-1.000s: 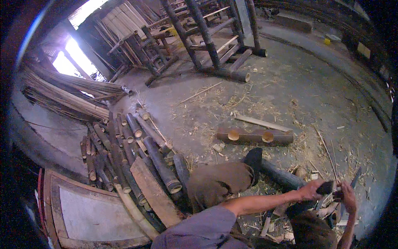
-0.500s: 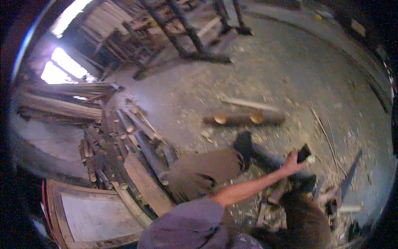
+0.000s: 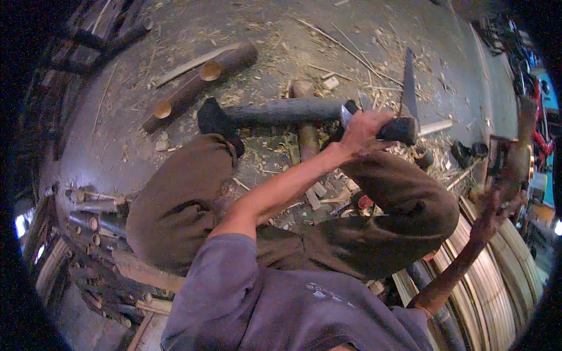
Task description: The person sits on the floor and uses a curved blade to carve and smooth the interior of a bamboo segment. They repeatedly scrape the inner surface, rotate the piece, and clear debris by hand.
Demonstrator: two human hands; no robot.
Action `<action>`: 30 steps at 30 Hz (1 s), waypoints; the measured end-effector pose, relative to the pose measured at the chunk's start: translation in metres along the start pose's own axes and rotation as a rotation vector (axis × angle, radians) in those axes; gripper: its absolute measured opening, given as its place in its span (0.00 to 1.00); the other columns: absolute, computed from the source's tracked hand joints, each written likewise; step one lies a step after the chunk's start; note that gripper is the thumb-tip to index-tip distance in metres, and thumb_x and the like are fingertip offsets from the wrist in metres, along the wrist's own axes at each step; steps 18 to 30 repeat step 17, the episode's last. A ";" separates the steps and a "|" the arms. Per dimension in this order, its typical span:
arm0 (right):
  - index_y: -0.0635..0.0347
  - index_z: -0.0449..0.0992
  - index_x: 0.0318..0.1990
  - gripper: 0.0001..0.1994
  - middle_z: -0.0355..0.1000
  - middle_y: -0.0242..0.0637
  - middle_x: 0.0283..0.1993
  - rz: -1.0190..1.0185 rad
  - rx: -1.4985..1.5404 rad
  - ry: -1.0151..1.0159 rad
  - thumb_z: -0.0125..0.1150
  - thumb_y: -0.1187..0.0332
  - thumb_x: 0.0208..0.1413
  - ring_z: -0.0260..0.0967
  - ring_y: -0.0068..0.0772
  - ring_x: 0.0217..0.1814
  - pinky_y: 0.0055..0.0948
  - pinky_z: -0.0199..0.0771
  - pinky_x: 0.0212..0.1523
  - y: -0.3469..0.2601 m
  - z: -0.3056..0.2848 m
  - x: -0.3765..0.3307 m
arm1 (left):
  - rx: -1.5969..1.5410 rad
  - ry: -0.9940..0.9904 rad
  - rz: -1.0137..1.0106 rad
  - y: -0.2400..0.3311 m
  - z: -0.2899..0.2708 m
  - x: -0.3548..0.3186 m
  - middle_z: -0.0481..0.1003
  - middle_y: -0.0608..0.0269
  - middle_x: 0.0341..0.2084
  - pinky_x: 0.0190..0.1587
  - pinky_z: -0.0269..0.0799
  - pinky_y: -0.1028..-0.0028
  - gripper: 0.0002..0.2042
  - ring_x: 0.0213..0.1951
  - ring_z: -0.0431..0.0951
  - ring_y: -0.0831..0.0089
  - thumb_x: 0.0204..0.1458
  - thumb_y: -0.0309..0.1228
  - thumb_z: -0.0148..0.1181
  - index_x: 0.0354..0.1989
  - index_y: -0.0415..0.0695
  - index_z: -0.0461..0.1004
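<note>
My left hand (image 3: 366, 133) is closed round a dark, blunt-ended piece (image 3: 403, 131) above my right shin; its kind I cannot make out. A pale, shiny strip shows by the thumb side of that hand. Beside it, a dark grey log (image 3: 284, 111) lies between my feet, across a brown log (image 3: 308, 137). Off to the right, my right hand (image 3: 496, 209) is raised and blurred, wrapped round the lower end of a thick brown wooden club (image 3: 518, 149). A handsaw blade (image 3: 408, 85) stands up just beyond the left hand.
A brown log (image 3: 186, 96) with two pale round cuts lies at the far left, next to a pale wood strip (image 3: 196, 65). Wood chips and thin sticks litter the floor. Long pale slats (image 3: 480, 275) are stacked at my right. Cut poles (image 3: 96, 222) are piled at the left.
The view has swung to the right and down, bringing my right arm and the wooden club into sight. My left hand still grips the dark piece.
</note>
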State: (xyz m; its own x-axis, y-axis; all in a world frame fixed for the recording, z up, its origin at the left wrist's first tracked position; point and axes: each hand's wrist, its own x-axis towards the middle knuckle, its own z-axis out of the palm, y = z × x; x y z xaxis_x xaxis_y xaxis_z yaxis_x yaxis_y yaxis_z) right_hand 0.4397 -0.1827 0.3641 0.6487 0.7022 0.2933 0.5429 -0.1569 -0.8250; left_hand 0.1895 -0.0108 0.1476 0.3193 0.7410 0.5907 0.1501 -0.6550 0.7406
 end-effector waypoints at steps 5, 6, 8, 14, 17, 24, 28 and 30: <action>0.66 0.61 0.55 0.27 0.65 0.41 0.52 0.131 0.565 -0.051 0.50 0.52 0.58 0.63 0.30 0.48 0.29 0.63 0.49 -0.019 -0.004 -0.020 | 0.058 -0.230 -0.089 -0.045 0.011 -0.038 0.74 0.57 0.31 0.35 0.66 0.61 0.26 0.34 0.75 0.55 0.30 0.40 0.69 0.41 0.47 0.70; 0.65 0.62 0.52 0.25 0.65 0.40 0.48 0.091 0.678 -0.167 0.50 0.53 0.58 0.63 0.30 0.46 0.29 0.63 0.48 -0.021 0.003 -0.028 | 0.084 -0.245 -0.091 -0.049 0.008 -0.040 0.74 0.57 0.31 0.34 0.66 0.61 0.24 0.34 0.75 0.55 0.31 0.38 0.68 0.40 0.47 0.70; 0.64 0.64 0.47 0.20 0.65 0.38 0.40 0.025 0.923 -0.420 0.51 0.55 0.57 0.62 0.30 0.41 0.28 0.64 0.45 -0.017 0.031 -0.047 | 0.147 -0.252 -0.105 -0.063 -0.001 -0.050 0.73 0.57 0.30 0.34 0.65 0.61 0.22 0.33 0.74 0.55 0.31 0.36 0.67 0.38 0.47 0.69; 0.64 0.61 0.48 0.19 0.67 0.40 0.37 0.217 0.579 -0.184 0.55 0.61 0.55 0.67 0.32 0.39 0.34 0.70 0.42 -0.025 0.102 -0.091 | 0.064 -0.247 -0.109 -0.099 -0.006 -0.054 0.71 0.58 0.27 0.35 0.62 0.60 0.20 0.35 0.73 0.55 0.31 0.35 0.67 0.34 0.47 0.66; 0.64 0.58 0.51 0.25 0.70 0.41 0.37 0.298 0.109 -0.108 0.56 0.57 0.53 0.70 0.34 0.39 0.34 0.70 0.45 -0.044 0.125 -0.103 | 0.076 -0.254 -0.134 -0.103 -0.008 -0.053 0.72 0.57 0.30 0.36 0.62 0.59 0.24 0.35 0.73 0.55 0.32 0.38 0.68 0.39 0.47 0.67; 0.64 0.58 0.51 0.25 0.70 0.41 0.37 0.298 0.109 -0.108 0.56 0.57 0.53 0.70 0.34 0.39 0.34 0.70 0.45 -0.044 0.125 -0.103 | 0.076 -0.254 -0.134 -0.103 -0.008 -0.053 0.72 0.57 0.30 0.36 0.62 0.59 0.24 0.35 0.73 0.55 0.32 0.38 0.68 0.39 0.47 0.67; 0.64 0.58 0.51 0.25 0.70 0.41 0.37 0.298 0.109 -0.108 0.56 0.57 0.53 0.70 0.34 0.39 0.34 0.70 0.45 -0.044 0.125 -0.103 | 0.076 -0.254 -0.134 -0.103 -0.008 -0.053 0.72 0.57 0.30 0.36 0.62 0.59 0.24 0.35 0.73 0.55 0.32 0.38 0.68 0.39 0.47 0.67; 0.64 0.58 0.51 0.25 0.70 0.41 0.37 0.298 0.109 -0.108 0.56 0.57 0.53 0.70 0.34 0.39 0.34 0.70 0.45 -0.044 0.125 -0.103 | 0.076 -0.254 -0.134 -0.103 -0.008 -0.053 0.72 0.57 0.30 0.36 0.62 0.59 0.24 0.35 0.73 0.55 0.32 0.38 0.68 0.39 0.47 0.67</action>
